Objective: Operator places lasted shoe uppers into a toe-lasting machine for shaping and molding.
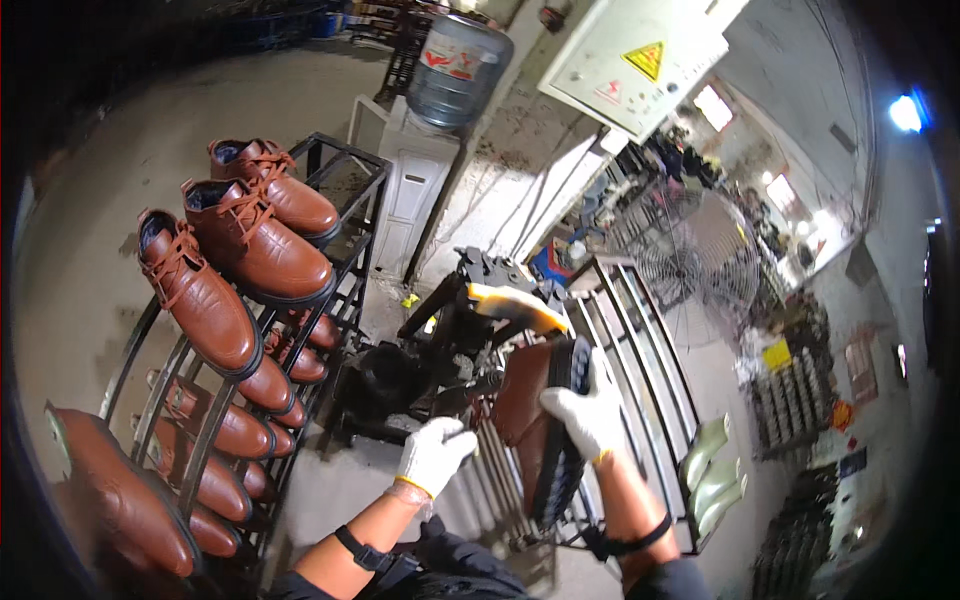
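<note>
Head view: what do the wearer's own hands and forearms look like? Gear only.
Left hand and right hand: both in plain white gloves with yellow-edged cuffs. A black strap circles each forearm; the left strap shows a dark buckle. Dark sleeves end further up. No cables or markings that I can make out.

Gloved hands, two: left hand, right hand; in the right fingers, one brown shoe; left of the left fingers, one shoe rack, three top shoes, lower ones overlapping, uncountable; beyond the right fingers, one large fan; right of them, at least two green forms; far ahead of both, one water bottle, one white cabinet; behind the fingers, two dark wrist straps.
</note>
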The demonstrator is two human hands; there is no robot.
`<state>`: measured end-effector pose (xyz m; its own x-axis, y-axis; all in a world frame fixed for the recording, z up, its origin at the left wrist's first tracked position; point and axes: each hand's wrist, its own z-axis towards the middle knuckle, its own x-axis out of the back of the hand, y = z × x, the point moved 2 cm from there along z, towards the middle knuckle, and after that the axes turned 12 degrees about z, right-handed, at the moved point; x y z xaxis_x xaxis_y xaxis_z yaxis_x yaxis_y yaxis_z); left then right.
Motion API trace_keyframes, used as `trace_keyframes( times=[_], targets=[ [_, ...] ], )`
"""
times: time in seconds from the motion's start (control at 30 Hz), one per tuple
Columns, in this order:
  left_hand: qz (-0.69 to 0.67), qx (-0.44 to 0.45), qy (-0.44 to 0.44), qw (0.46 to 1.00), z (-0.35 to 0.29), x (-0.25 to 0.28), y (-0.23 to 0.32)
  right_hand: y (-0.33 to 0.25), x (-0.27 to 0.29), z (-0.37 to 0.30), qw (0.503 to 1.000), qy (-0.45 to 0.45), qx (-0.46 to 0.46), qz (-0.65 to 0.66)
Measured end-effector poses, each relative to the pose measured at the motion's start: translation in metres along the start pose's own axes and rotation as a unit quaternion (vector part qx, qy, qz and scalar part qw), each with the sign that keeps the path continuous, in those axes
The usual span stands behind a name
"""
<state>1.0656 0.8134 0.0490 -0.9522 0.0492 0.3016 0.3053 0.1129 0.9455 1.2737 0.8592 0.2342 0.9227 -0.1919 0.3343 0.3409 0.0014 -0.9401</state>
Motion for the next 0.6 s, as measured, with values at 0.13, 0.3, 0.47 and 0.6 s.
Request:
trace_keyframes(
  times=[0.13,0.3,0.47,0.6],
  targets=[
    [-0.025,0.053,-0.005,0.998,0.019,-0.019,-0.022,-0.019,-0.015,0.008,1.000,-0.015,-0.012,-0.020],
    [-0.149,0.039,0.035,0.987,0.044,-0.043,0.033,-0.019,-0.027,0.034,0.934,-0.045,0.022,-0.353],
    [-0.063,-0.046,0.084,0.993,0.054,-0.072,0.075,0.009,0.014,0.019,0.972,-0.095,0.076,-0.202],
    [-0.125,-0.087,0.096,0.984,0.042,-0.087,0.102,0.081,0.039,0.020,0.906,-0.196,-0.232,0.296]
  ],
)
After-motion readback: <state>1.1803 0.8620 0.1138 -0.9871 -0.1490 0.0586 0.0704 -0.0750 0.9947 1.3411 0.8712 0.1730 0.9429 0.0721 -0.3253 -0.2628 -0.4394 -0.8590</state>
